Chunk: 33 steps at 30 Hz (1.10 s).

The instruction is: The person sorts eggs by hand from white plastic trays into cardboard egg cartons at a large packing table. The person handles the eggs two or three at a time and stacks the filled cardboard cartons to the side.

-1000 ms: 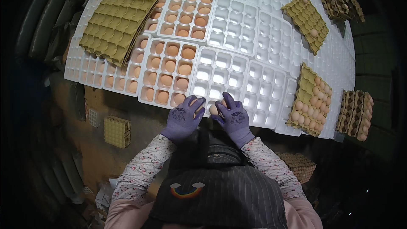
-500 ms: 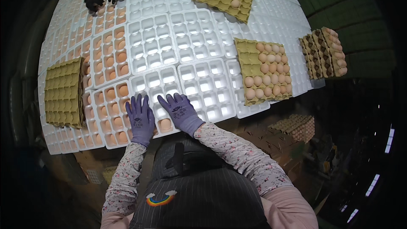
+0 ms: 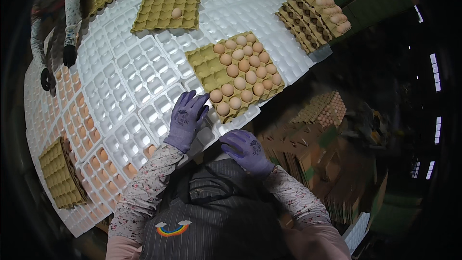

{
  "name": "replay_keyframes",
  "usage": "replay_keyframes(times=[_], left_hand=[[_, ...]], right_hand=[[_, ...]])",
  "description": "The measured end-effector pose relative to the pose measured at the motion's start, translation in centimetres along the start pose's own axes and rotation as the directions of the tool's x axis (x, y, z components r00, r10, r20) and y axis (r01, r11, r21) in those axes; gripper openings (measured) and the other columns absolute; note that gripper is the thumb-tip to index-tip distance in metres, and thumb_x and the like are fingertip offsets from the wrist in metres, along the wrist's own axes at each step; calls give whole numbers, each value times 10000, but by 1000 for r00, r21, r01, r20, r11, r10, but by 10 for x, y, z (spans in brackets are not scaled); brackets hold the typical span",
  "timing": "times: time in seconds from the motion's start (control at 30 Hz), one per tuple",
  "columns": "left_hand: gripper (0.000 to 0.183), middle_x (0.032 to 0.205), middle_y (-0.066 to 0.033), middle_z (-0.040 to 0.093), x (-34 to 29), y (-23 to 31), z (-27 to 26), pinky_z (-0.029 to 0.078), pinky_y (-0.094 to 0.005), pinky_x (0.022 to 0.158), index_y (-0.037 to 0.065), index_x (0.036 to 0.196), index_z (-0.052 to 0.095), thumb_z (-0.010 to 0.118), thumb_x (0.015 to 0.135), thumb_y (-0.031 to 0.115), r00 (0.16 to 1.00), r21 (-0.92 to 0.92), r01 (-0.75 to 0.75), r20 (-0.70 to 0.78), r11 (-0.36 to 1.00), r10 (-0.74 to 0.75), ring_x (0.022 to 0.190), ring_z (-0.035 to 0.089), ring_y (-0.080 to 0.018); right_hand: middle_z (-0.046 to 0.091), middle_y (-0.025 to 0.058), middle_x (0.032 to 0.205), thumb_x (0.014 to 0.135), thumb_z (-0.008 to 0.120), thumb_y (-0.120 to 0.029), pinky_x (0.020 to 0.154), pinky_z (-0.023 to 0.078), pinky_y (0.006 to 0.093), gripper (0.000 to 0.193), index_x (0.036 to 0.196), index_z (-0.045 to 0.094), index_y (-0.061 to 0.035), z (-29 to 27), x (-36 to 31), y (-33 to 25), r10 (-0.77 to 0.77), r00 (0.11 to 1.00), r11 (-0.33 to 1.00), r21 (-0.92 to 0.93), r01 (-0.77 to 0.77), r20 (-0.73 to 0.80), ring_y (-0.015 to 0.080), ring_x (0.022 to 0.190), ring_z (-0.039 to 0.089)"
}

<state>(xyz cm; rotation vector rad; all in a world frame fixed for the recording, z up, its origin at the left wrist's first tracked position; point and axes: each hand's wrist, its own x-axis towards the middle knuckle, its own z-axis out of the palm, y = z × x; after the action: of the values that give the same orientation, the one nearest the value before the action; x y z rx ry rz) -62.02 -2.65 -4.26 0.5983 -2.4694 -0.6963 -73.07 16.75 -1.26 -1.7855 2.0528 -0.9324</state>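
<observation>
My left hand [image 3: 187, 121], in a purple glove, is open with its fingers stretched out over white foam egg trays. Its fingertips are beside the near left corner of a yellowish pulp tray [image 3: 202, 70], which carries many brown eggs [image 3: 239, 83] and has several bare cups on its left. My right hand [image 3: 246, 151], gloved alike, is at the table's front edge, just short of that tray. Its fingers point left with the thumb apart, holding nothing I can see. A single egg [image 3: 150, 151] sits in a foam tray [image 3: 126, 137] left of my left forearm.
Filled foam trays [image 3: 86, 125] cover the left side, with stacked empty pulp trays [image 3: 61, 173] on top. Another pulp tray [image 3: 168, 7] holds two eggs. Stacked full trays [image 3: 315, 17] stand at the far right. A co-worker's dark-gloved hand [image 3: 70, 56] is at upper left. Cardboard [image 3: 308, 149] lies below right.
My view has swung right. Both hands have left the foam trays near the single egg and come to the partly filled pulp tray, the right one at the table edge.
</observation>
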Motion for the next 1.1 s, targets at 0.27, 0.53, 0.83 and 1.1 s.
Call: replay_keyframes(times=[0.27, 0.53, 0.83, 1.1], left_hand=[[399, 1216, -123, 617, 34, 1, 26, 420, -389, 1046, 78, 1318, 547, 586, 946, 217, 959, -229, 267, 162, 936, -234, 1174, 558, -278], [440, 1184, -148, 534, 22, 55, 35, 518, -409, 805, 81, 1197, 588, 741, 813, 233, 834, 194, 444, 267, 875, -483, 967, 606, -348], [409, 1219, -50, 542, 94, 20, 17, 516, -260, 822, 66, 1305, 549, 582, 898, 52, 857, -494, 510, 220, 704, -466, 950, 622, -137], [330, 1374, -116, 436, 208, -21, 70, 519, -445, 855, 172, 1088, 639, 717, 783, 270, 842, 593, 312, 189, 742, -505, 1074, 536, -336]], right_hand=[[635, 35, 1085, 863, 652, -283, 936, 450, 395, 289, 1109, 648, -132, -33, 120, 118, -199, 976, 965, -154, 212, 92, 259, 1073, 581], [591, 103, 1143, 887, 654, -342, 855, 484, 405, 410, 1213, 583, -104, -63, 164, 129, 189, 837, 544, 655, -525, 513, 259, 998, 588], [599, 81, 988, 897, 604, -383, 773, 484, 396, 330, 983, 616, -65, -60, 139, 130, -132, 680, 912, -180, 368, 721, 244, 960, 617], [530, 45, 1302, 883, 626, -160, 853, 512, 296, 254, 1123, 657, -86, -120, 230, 192, 117, 806, 467, 684, -561, 581, 186, 1080, 595]])
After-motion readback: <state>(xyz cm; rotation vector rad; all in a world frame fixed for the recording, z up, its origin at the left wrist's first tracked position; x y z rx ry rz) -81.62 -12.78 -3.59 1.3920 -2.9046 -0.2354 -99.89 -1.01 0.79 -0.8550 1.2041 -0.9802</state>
